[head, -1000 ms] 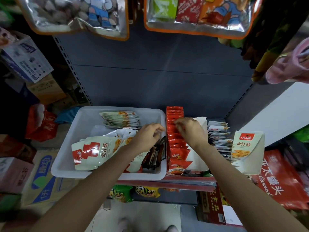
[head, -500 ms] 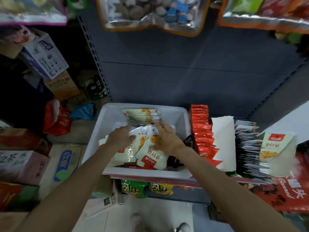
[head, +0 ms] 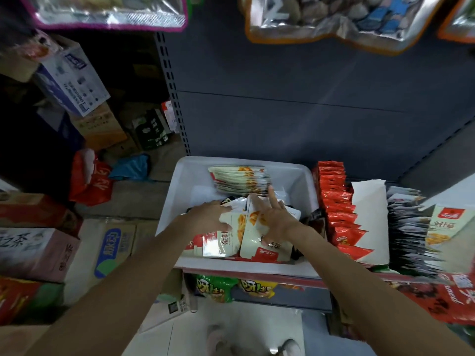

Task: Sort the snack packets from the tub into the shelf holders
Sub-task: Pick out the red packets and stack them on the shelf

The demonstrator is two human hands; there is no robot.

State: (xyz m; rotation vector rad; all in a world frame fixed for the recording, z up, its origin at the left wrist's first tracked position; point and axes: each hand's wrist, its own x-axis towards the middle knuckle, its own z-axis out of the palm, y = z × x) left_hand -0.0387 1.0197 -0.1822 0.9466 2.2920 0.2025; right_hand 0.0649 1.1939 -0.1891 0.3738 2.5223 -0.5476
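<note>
A white plastic tub point(head: 168, 211) stands on the shelf and holds cream snack packets with red corners. A neat stack of these packets point(head: 240, 179) lies at the tub's back, and loose ones point(head: 223, 240) lie at the front. My left hand point(head: 208, 217) rests on a loose packet with its fingers spread. My right hand point(head: 270, 218) lies flat on another cream packet point(head: 259, 249), fingers straight and reaching toward the stack. Right of the tub stands a row of red packets point(head: 336, 211) in a white holder point(head: 370, 217), then a row of silver packets point(head: 408, 232).
A cream display box point(head: 448, 227) sits at the far right. Cardboard cartons point(head: 33, 250) and a red bag point(head: 88, 181) crowd the floor at left. Foil bags point(head: 334, 19) hang overhead. Green and yellow snack bags point(head: 231, 287) sit on the lower shelf.
Both hands left the red packet row and moved left into the tub, onto the loose cream packets. The right hand's fingers have since stretched toward the back stack. The camera view shifted left.
</note>
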